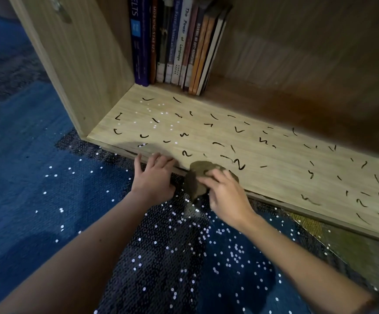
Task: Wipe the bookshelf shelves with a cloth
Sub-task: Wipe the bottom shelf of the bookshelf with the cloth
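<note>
Step in hand: wipe of the bottom shelf (274, 159), judged to be at its start, since black marks (239, 164) and white specks (161, 114) are spread over most of the board.

The cloth (197, 175), a bunched brownish wad, is located at the shelf's front edge, approx. mid-left, partly on the board and partly hanging over the lip. It is held by the right hand (226, 196). Grip state: fingers curled over and clamped on the cloth. The left hand (154, 175) is laid on the front edge just beside the cloth, fingers spread and fairly straight, nothing held. It is judged to serve as a brace.

Next move (est.): the cloth is to be pressed flat and swept across the board w/ firm pressure, as the marks look drawn on and may not lift in one pass. The strip in front of the books (177, 41) is to be worked w/ care so the leaning vols. are not knocked.

Surface: pale wood-grain laminate. The side panel (82, 64) and back panel (297, 41) are of the same finish, w/ the rear in shadow.

Room: blue carpet (25, 155) is seen at left. Dark sequinned fabric (184, 257) lies below the shelf edge, under both forearms. Its nature cannot be told.
</note>
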### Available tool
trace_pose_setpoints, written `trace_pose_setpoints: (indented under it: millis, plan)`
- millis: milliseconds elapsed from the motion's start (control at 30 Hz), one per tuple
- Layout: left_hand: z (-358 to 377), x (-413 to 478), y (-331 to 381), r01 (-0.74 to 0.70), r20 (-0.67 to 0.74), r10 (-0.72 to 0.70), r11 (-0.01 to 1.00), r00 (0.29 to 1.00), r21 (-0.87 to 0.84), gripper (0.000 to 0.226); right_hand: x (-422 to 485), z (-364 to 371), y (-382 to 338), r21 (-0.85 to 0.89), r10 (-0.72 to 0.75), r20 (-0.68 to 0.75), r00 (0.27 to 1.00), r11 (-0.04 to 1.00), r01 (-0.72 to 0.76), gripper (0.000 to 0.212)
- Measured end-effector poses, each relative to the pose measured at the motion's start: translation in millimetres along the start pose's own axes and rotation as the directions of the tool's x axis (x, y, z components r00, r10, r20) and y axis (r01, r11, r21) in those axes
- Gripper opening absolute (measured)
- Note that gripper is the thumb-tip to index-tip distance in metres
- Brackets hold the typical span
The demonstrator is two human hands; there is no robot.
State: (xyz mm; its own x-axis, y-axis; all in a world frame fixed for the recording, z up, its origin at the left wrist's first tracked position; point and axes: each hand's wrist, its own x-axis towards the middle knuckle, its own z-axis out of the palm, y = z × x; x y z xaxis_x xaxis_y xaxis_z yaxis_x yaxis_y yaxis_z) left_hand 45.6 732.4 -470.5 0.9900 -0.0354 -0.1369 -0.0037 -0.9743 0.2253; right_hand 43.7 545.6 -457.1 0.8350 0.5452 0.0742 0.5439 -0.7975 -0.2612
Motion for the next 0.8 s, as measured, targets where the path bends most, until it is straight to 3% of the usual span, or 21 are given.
trace_pose_setpoints:
  millis: [67, 100, 200, 267, 367, 433, 533, 667, 800]
  plan:
    - [1, -2, 0, 0.0, 0.021, 0.0, 1.0, 1.0, 0.005, 0.07, 2, 0, 0, 0.06, 0.016, -0.174, 0.985, 0.998, -0.005, 0.058]
    - [1, -2, 0, 0.0, 0.02, 0.0, 1.0, 1.0, 0.007, 0.07, 5, -1, 1, 0.026, 0.021, -0.174, 0.985, 1.0, -0.016, 0.059]
    - [-1, -2, 0, 0.002, 0.032, -0.002, 1.0, 0.999, 0.0, 0.068, 7, 1, 3, -0.063, 0.004, -0.022, 1.0, 0.998, -0.005, 0.061]
    - [-2, -1, 0, 0.006, 0.035, -0.006, 1.0, 0.999, -0.013, 0.068, 6, 1, 6, -0.003, 0.021, -0.104, 0.994, 1.0, -0.021, 0.059]
    - [-3, -2, 1, 0.008, 0.05, -0.006, 0.999, 0.999, -0.038, 0.067, 6, 1, 7, -0.045, 0.036, -0.036, 0.999, 0.998, -0.038, 0.058]
    - [-3, -1, 0, 0.02, 0.04, -0.018, 0.999, 0.999, -0.049, 0.065, 9, 3, 8, -0.002, 0.019, -0.106, 0.994, 1.0, -0.019, 0.057]
    - [-4, 2, 0, 0.015, 0.037, -0.013, 0.998, 0.999, -0.067, 0.062, 14, -1, 11, -0.005, 0.055, 0.001, 0.998, 0.998, -0.055, 0.055]
    - [-14, 13, -4, 0.027, 0.029, -0.023, 0.986, 0.999, -0.163, 0.049, 32, -19, 11, 0.291, 0.165, -0.138, 0.977, 0.949, -0.119, 0.046]
    - [-30, 32, -18, 0.082, -0.022, -0.089, 0.975, 0.996, -0.205, 0.046, 78, -36, 28, 0.496, 0.364, -0.13, 0.922, 0.829, -0.258, 0.04]
